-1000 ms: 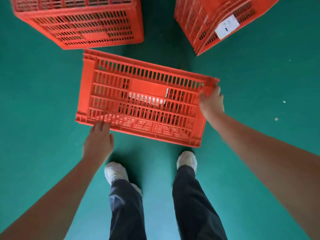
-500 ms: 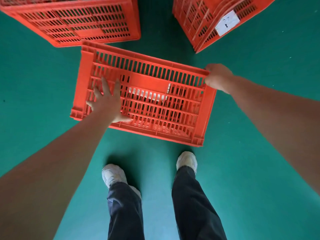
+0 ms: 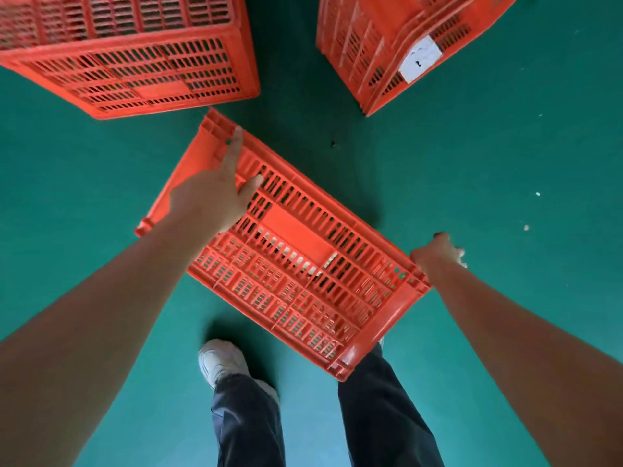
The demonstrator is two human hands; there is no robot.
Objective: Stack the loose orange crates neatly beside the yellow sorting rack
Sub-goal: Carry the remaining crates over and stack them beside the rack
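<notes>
green floor point(image 3: 505, 197), two parked orange crates ahead: left crate point(image 3: 135, 72), labelled crate point(image 3: 387, 45). held crate point(image 3: 303, 264) hangs tilted over the legs point(image 3: 387, 416). right hand point(image 3: 436, 252) fingers curl round its right corner. left hand point(image 3: 209, 200) lies on the far end with fingers straight, no real grip. risk: the one-handed hold slips and the crate swings into the legs.

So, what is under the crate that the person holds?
Green floor shows through the crate slots. Its near corner covers the right shoe; only the trouser leg shows.
</notes>
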